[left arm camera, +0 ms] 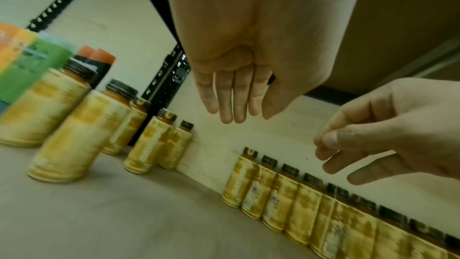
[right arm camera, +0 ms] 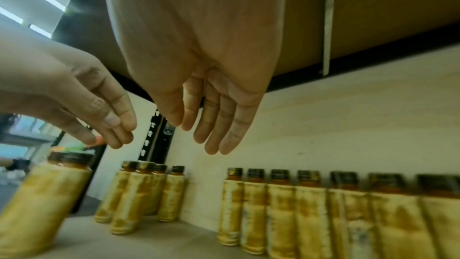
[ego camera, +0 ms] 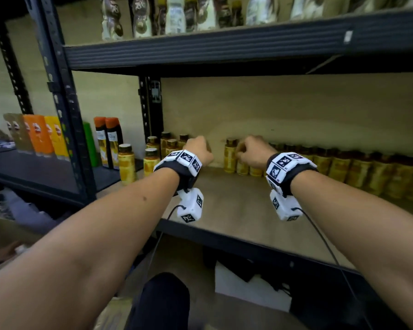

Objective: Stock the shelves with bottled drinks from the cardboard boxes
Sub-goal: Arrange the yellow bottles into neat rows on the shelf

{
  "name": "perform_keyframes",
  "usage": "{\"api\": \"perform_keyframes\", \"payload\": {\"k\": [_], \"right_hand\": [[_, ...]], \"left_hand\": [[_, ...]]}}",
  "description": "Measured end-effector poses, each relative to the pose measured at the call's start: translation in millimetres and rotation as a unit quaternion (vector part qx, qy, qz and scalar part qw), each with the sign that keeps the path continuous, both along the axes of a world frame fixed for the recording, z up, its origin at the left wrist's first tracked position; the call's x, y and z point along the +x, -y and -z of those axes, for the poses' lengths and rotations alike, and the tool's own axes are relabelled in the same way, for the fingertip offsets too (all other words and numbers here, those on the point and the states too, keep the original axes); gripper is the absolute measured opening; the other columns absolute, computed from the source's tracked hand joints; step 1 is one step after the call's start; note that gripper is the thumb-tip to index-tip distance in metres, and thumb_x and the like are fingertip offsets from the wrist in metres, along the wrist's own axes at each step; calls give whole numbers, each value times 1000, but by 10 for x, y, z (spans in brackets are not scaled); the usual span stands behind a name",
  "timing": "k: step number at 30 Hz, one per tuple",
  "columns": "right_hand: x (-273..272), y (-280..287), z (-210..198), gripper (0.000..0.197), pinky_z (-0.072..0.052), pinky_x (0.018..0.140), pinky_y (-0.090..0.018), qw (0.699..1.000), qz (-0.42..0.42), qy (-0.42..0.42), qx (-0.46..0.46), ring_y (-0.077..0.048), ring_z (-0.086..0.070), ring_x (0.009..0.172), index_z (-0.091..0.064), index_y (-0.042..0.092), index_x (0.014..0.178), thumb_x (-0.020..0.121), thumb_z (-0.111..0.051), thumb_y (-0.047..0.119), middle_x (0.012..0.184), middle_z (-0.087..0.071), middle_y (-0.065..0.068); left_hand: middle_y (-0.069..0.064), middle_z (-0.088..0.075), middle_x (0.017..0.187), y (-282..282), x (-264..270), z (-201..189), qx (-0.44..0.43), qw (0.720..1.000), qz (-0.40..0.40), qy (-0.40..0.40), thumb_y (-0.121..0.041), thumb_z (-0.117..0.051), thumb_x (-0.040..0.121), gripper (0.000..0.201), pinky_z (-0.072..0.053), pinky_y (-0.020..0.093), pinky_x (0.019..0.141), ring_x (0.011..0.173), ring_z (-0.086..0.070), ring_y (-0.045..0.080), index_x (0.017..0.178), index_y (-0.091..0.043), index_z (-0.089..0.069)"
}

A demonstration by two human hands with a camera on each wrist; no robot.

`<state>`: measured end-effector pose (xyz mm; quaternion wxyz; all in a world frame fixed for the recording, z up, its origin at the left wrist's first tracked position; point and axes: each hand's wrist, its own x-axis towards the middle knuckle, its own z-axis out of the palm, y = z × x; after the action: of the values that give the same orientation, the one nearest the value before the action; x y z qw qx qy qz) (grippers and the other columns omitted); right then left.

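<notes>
Small bottles with yellow labels and dark caps stand in a row [ego camera: 343, 167] along the back wall of the wooden shelf [ego camera: 236, 210], also seen as the row [left arm camera: 298, 200] and the row [right arm camera: 311, 214]. A looser cluster [ego camera: 157, 148] stands at the shelf's left end, seen again as the cluster [left arm camera: 149, 145] and the cluster [right arm camera: 139, 190]. My left hand [ego camera: 198, 150] hovers over the gap between cluster and row, fingers [left arm camera: 234, 95] relaxed and holding nothing. My right hand [ego camera: 248, 151] hangs above the row's left end, its fingers [right arm camera: 214, 123] loose and empty.
The upper shelf beam [ego camera: 224, 51] runs close overhead, with pale and brown bottles [ego camera: 177, 15] on it. A black post [ego camera: 65, 103] separates a neighbouring shelf with orange and yellow cartons [ego camera: 41, 136] and orange-capped bottles [ego camera: 107, 139]. A cardboard box [ego camera: 0, 234] lies low left.
</notes>
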<state>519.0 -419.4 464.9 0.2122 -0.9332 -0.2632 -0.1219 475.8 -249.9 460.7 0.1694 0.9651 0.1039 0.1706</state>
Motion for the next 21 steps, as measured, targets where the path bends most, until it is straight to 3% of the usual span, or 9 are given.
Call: {"api": "perform_keyframes", "payload": {"k": [4, 7, 9, 11, 13, 14, 16, 19, 21], "right_hand": [[193, 466, 84, 17, -53, 74, -37, 999, 33, -7, -15, -27, -63, 84, -71, 4, 91, 90, -58, 15, 89, -68, -11], [454, 630, 162, 21, -44, 65, -35, 997, 64, -14, -48, -29, -55, 73, -54, 9, 66, 86, -59, 12, 73, -53, -11], [634, 682, 191, 34, -39, 65, -35, 995, 71, -15, -72, -28, -51, 73, -39, 17, 59, 87, -57, 10, 67, -43, -6], [841, 674, 215, 39, -37, 71, -34, 994, 77, -14, -71, -25, -48, 77, -36, 22, 60, 92, -55, 12, 67, -40, 0], [1082, 586, 243, 22, -44, 79, -37, 991, 94, -2, -93, -30, -56, 89, -53, 14, 74, 95, -52, 14, 84, -55, -8], [1212, 514, 240, 13, -46, 84, -39, 990, 96, 12, -101, -34, -58, 98, -59, 7, 90, 96, -50, 13, 100, -59, -15], [1495, 329, 231, 24, -45, 89, -41, 988, 88, 40, -122, -37, -54, 110, -57, 1, 115, 97, -47, 13, 119, -55, -21], [1838, 14, 199, 34, -44, 92, -41, 983, 54, 72, -157, -35, -51, 115, -51, 3, 125, 96, -53, 19, 126, -52, -18], [2009, -139, 215, 41, -44, 94, -44, 971, 39, 88, -220, -35, -53, 113, -48, 7, 128, 94, -56, 29, 127, -52, -16]], "left_hand": [[15, -68, 109, 239, 429, 143, 16, 998, 45, -34, -19, -60, 86, 27, -53, 37, 88, 101, -63, 31, 105, -2, -68], [13, -65, 119, 253, 811, 201, 58, 996, 47, -57, -23, -57, 90, 33, -48, 36, 95, 109, -60, 31, 115, -2, -64], [11, -59, 126, 203, 1091, 231, 88, 993, 42, -73, -29, -54, 92, 38, -43, 36, 96, 114, -57, 30, 121, -5, -59], [12, -54, 131, 108, 1367, 268, 85, 992, 48, -83, -30, -55, 91, 42, -44, 35, 89, 114, -55, 31, 125, -6, -53], [14, -52, 130, 2, 1612, 327, 52, 995, 38, -79, -29, -57, 90, 43, -46, 36, 86, 112, -55, 32, 126, -6, -50], [15, -52, 131, -50, 1749, 360, 37, 996, 33, -73, -32, -58, 90, 47, -46, 38, 87, 114, -54, 33, 128, -6, -48], [16, -49, 135, -104, 2014, 399, 10, 997, 35, -64, -42, -61, 88, 64, -46, 39, 88, 118, -52, 35, 138, -7, -39], [18, -50, 133, -46, 2384, 461, -69, 994, 64, -53, -45, -69, 81, 92, -49, 39, 81, 115, -55, 38, 149, -9, -18], [19, -50, 134, 45, 2584, 560, -100, 991, 79, -43, -40, -68, 84, 93, -48, 37, 77, 113, -55, 37, 151, -11, -10]]}}
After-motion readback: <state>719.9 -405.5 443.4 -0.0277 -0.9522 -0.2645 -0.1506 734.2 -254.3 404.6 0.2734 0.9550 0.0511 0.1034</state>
